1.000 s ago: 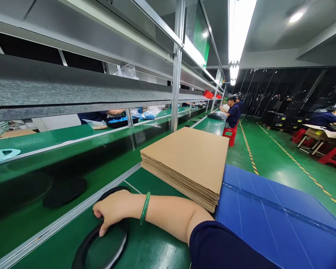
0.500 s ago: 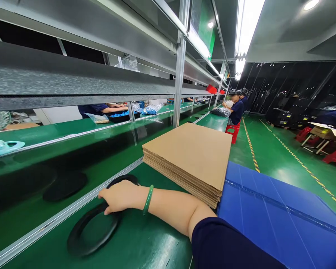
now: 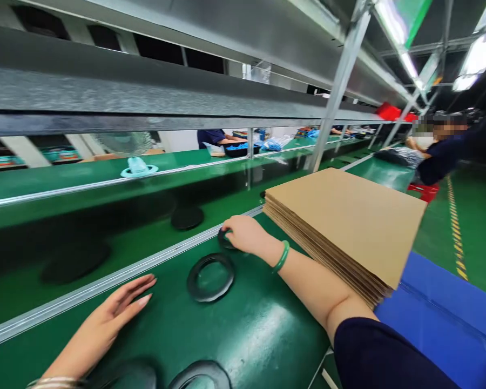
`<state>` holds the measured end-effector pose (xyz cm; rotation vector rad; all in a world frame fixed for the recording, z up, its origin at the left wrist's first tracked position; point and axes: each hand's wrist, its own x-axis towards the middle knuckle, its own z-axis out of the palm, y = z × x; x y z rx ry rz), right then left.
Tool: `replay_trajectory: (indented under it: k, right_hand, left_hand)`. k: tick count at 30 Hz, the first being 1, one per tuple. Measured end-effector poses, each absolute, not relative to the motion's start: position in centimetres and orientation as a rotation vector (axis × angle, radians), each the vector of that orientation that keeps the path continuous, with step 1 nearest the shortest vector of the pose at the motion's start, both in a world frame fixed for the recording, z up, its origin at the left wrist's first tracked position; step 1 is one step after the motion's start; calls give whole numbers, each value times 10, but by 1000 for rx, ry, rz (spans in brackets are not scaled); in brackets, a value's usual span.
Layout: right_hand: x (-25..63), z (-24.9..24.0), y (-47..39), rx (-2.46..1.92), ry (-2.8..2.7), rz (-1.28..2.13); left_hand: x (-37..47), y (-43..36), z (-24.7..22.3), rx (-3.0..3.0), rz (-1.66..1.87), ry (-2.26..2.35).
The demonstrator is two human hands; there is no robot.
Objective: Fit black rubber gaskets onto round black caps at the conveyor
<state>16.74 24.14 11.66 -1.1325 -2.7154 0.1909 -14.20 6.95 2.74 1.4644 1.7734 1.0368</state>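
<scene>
My right hand (image 3: 249,233), with a green bangle on its wrist, has its fingers curled over the edge of a small black ring (image 3: 222,239) beside the metal rail. Nearer to me, another black ring (image 3: 191,280) lies flat on the green surface (image 3: 263,319), untouched. My left hand (image 3: 115,310) hovers at the lower left, fingers stretched out and holding nothing. Below it, at the bottom edge, are a blurred black ring (image 3: 149,373) and a further black ring (image 3: 222,373), both cut off by the frame.
A stack of brown cardboard sheets (image 3: 348,216) stands right of my right arm, with blue sheeting (image 3: 437,308) beyond. The metal rail (image 3: 117,278) borders the belt-like channel, where dark discs (image 3: 187,217) lie. A grey shelf (image 3: 146,102) hangs above. Co-workers sit farther off.
The view has swung left, and my left hand has come into sight. My right hand has shifted from between two rings onto the farther one; the nearer ring now lies free of it.
</scene>
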Motion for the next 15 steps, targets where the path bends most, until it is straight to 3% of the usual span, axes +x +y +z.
replay_trajectory:
  k: [6, 11, 15]
  right_hand:
    - [154, 109, 220, -1416, -2728, 141]
    - [141, 97, 211, -1334, -2738, -97]
    - [140, 91, 219, -1242, -2910, -15]
  left_hand:
    - [-146, 71, 23, 1278, 1089, 1634]
    - [-152, 72, 13, 1272, 1138, 1594]
    - [-153, 73, 11, 1259, 1139, 1609]
